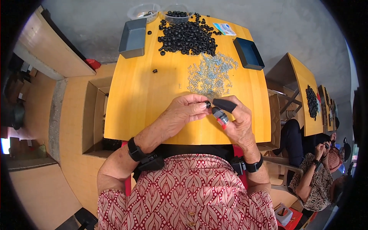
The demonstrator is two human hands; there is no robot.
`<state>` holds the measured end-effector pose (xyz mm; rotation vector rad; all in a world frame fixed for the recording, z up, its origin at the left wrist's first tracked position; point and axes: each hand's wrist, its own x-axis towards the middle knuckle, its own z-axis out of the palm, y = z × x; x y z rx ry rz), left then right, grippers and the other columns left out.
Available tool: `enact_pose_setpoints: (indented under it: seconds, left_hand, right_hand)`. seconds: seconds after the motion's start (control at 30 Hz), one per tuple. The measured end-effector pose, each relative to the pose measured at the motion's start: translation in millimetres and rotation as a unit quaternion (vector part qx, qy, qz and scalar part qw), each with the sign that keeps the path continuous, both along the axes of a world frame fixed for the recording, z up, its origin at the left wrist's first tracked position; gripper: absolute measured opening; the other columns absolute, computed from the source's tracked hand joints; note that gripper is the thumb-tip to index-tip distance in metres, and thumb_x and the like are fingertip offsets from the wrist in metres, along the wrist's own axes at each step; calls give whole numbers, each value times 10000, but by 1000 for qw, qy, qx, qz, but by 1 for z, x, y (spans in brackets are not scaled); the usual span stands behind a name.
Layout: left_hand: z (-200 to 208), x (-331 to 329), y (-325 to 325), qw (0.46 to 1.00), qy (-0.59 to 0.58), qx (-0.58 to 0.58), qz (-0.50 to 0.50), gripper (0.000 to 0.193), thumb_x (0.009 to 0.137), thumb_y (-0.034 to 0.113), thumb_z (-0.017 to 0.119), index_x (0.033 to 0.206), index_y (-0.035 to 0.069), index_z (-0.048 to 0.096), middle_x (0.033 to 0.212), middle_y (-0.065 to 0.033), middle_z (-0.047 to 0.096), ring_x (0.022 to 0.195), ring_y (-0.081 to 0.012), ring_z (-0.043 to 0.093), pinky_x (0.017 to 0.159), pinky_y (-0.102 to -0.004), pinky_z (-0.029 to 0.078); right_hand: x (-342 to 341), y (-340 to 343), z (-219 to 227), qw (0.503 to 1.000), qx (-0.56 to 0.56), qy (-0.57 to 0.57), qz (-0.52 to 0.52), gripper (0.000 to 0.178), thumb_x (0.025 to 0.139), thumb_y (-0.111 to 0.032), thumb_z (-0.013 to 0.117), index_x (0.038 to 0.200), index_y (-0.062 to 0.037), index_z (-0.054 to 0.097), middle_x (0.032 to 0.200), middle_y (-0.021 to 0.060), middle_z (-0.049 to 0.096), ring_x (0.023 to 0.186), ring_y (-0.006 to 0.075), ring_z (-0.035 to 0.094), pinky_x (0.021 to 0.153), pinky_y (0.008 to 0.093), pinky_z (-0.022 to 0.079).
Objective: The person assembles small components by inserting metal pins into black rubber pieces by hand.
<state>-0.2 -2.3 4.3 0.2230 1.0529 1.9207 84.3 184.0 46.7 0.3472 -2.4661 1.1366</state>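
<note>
My left hand pinches a small round black part between thumb and fingertips, just above the near half of the table. Close against it on the right is my right hand. A black sleeve covers one of its fingers, and grey, black and red wrapping covers another digit. These covered tips curl together beside the part; anything tiny between them is too small to make out. Just beyond my hands lie many small clear pieces, with a heap of black parts behind them.
A grey tray stands at the far left of the yellow table, a dark blue-lined tray at the right. Clear bowls and a small packet are at the back. Another person sits at the right.
</note>
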Motion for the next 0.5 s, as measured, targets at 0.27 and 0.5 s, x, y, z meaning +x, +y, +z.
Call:
enact_pose_setpoints:
  seconds: [0.27,0.5]
  left_hand:
    - [0,-1,-1,1000,11,6,10,259,935,177,653,1162,57,616,1114,-48,642,1034,-147,627,952,-307,506]
    - [7,-3,0,1000,8,7,13,258,938,181,646,1158,50,612,1125,-59,643,1055,-157,628,960,-312,503]
  right_hand:
    - [1,-6,1,995,85,58,16,264,723,9,737,981,-12,687,975,145,653,881,319,644,749,377,532]
    - [-1,-3,0,998,32,55,-9,257,703,6,747,952,-10,684,977,145,653,867,314,641,724,379,526]
